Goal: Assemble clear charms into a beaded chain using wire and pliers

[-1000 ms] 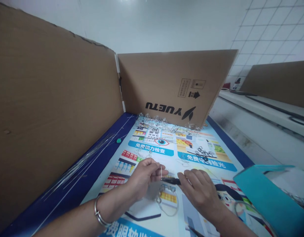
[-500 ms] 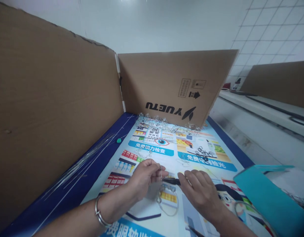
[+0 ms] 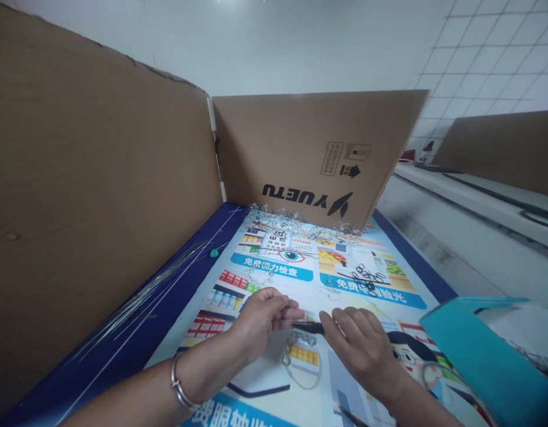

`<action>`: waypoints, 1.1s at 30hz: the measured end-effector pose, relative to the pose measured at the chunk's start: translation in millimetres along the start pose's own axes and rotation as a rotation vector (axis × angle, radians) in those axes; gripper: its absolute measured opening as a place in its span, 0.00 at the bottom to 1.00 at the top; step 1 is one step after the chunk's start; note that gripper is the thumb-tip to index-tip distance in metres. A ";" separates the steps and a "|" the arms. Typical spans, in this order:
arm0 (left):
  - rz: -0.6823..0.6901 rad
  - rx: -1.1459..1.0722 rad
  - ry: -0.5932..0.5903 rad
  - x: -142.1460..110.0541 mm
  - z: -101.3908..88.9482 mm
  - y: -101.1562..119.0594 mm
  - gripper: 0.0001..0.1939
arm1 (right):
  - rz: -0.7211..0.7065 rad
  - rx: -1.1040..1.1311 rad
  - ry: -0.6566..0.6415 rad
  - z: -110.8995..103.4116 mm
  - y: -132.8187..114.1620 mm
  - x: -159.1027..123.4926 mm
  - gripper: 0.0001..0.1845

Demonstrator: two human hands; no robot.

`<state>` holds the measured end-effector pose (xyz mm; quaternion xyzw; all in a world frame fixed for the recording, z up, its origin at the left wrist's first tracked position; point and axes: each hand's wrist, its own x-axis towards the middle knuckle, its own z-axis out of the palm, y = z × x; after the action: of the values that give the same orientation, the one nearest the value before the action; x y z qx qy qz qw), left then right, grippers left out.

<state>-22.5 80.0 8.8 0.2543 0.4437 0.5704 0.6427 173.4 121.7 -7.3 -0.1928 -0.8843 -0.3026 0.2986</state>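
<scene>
My left hand (image 3: 260,323) is closed in a pinch on a thin metal wire (image 3: 290,309), its fingertips together near the middle of the sheet. From the right, my right hand (image 3: 360,347) is wrapped round the handles of dark, slim-jawed pliers (image 3: 312,327). The pliers' tips meet the wire just below the left fingertips; whether the jaws grip it is too small to tell. Below the pliers, a round wire loop (image 3: 306,386) with small shiny bits lies on the printed sheet (image 3: 260,376). The pliers' handles are mostly hidden by the right hand.
Long straight wires (image 3: 153,290) lie at left near a small green object (image 3: 214,253). Cardboard panels (image 3: 318,148) stand behind and left. Black rings (image 3: 365,279) and shiny wire pieces (image 3: 278,216) lie farther back. At right sits a teal box (image 3: 483,356); another dark tool (image 3: 351,416) lies in front.
Both hands stay almost in place. The wire at the left fingertips shows less clearly than before, and the pliers have shifted very slightly.
</scene>
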 end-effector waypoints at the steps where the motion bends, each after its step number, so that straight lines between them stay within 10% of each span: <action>1: -0.003 -0.002 0.000 -0.1 0.1 0.2 0.08 | -0.002 0.000 0.005 -0.4 0.0 0.3 0.11; 33: 0.280 0.205 -0.091 -4.2 2.6 8.9 0.10 | 0.292 0.393 -0.256 15.0 -2.2 -1.4 0.09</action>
<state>-24.6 78.4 18.6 0.4032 0.4301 0.5942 0.5471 167.1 129.6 -18.7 -0.2933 -0.9194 -0.0522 0.2568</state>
